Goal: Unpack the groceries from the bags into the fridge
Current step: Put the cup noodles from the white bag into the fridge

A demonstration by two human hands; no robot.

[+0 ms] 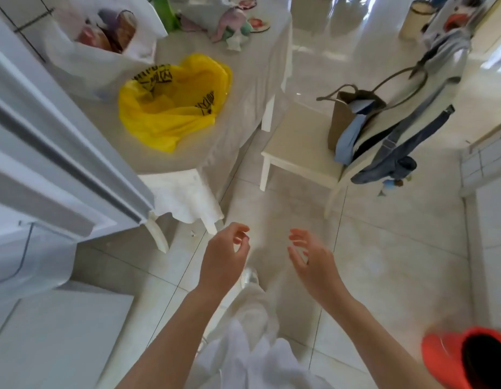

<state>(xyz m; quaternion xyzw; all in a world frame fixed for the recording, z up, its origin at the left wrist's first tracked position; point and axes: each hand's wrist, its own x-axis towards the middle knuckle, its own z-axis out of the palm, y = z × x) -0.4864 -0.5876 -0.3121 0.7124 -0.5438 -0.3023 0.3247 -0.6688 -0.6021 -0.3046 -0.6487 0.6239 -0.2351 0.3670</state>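
Observation:
A yellow plastic bag [173, 103] lies open and slack on the white-clothed table [243, 68]. Behind it, at the table's left, a white plastic bag [103, 49] holds several packaged groceries. The white fridge door [61, 153] fills the left edge of the view. My left hand [225, 256] and my right hand [311, 259] hover over the tiled floor, below the table, both empty with fingers loosely curled and apart. Neither hand touches a bag.
A white chair [297, 147] stands right of the table with a brown tote bag [353, 113] and denim clothes [398, 147] on it. An orange bin [465, 360] sits at the bottom right. Cloth toys [235, 26] lie at the table's far end.

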